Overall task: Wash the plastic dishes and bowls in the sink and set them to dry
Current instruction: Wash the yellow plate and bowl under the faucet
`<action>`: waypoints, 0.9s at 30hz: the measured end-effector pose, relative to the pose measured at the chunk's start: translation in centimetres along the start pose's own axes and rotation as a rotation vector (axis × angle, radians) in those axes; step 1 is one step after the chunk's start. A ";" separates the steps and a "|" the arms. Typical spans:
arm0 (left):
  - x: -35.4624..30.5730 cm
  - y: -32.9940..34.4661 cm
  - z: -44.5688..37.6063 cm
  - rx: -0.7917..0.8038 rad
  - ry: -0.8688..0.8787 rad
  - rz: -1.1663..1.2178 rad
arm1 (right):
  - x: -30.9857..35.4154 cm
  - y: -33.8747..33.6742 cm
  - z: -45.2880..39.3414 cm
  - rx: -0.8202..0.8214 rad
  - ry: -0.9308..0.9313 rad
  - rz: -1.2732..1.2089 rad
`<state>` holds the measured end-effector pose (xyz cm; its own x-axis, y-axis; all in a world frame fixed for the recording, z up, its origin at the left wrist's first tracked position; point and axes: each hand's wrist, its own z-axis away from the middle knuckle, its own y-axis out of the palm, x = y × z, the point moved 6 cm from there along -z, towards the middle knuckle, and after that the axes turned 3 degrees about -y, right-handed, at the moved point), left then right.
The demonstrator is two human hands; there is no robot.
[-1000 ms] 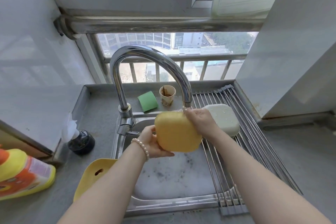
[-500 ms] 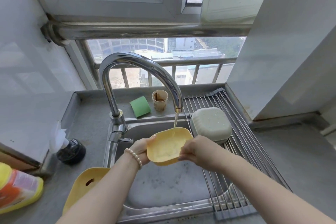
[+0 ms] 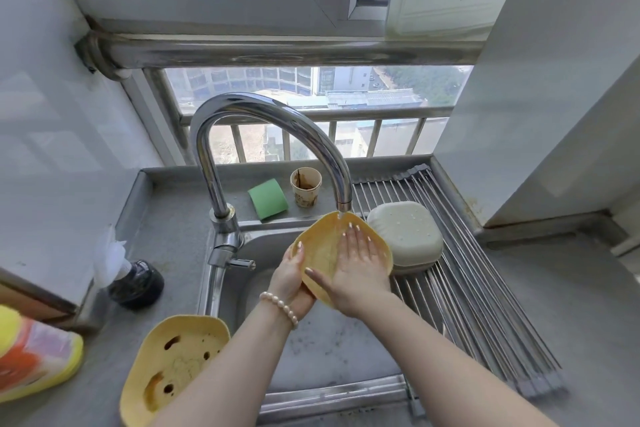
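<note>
Rinsing step, by judgement: round yellow plastic bowl held tilted over the steel sink, rim just under the spout of the curved chrome faucet. Left hand gripping the lower-left edge from behind, thumb curled over the rim. Right hand laid flat inside the bowl, fingers straight, holding nothing. Drying place to the right: metal roll-up rack, already carrying a pale green upturned plastic bowl, just beside the right hand, so probably a short move rightward. Second yellow plastic dish, soiled, waiting on the desk at the left.

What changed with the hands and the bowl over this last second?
The yellow plastic bowl turned from bottom-up to inside-up under the tap; the right hand let go of its edge and now rubs flat inside it. The left hand still holds it. The upturned pale bowl stays on the rack.
</note>
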<state>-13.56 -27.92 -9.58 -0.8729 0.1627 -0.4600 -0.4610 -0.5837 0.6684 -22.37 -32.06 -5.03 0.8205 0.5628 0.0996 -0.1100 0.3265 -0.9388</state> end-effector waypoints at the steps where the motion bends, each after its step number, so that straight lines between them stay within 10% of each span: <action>1: 0.2 0.2 0.2 0.008 -0.020 0.007 | 0.5 0.0 -0.5 -0.002 -0.014 -0.031; 11: -0.3 0.5 0.7 0.100 -0.064 0.210 | 5.2 1.4 -2.3 0.060 -0.288 -0.275; 19: -1.8 -0.2 0.5 -0.061 -0.099 -0.074 | 5.9 1.5 1.1 0.202 -0.443 -0.477; 27: -2.6 -1.2 1.1 -0.165 -0.068 -0.070 | 0.7 1.1 1.8 0.074 -0.305 0.073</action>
<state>-10.93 -26.76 -8.48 -0.8509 0.2579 -0.4578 -0.4937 -0.6905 0.5287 -22.93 -29.88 -5.41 0.6045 0.7847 0.1373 -0.2124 0.3248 -0.9216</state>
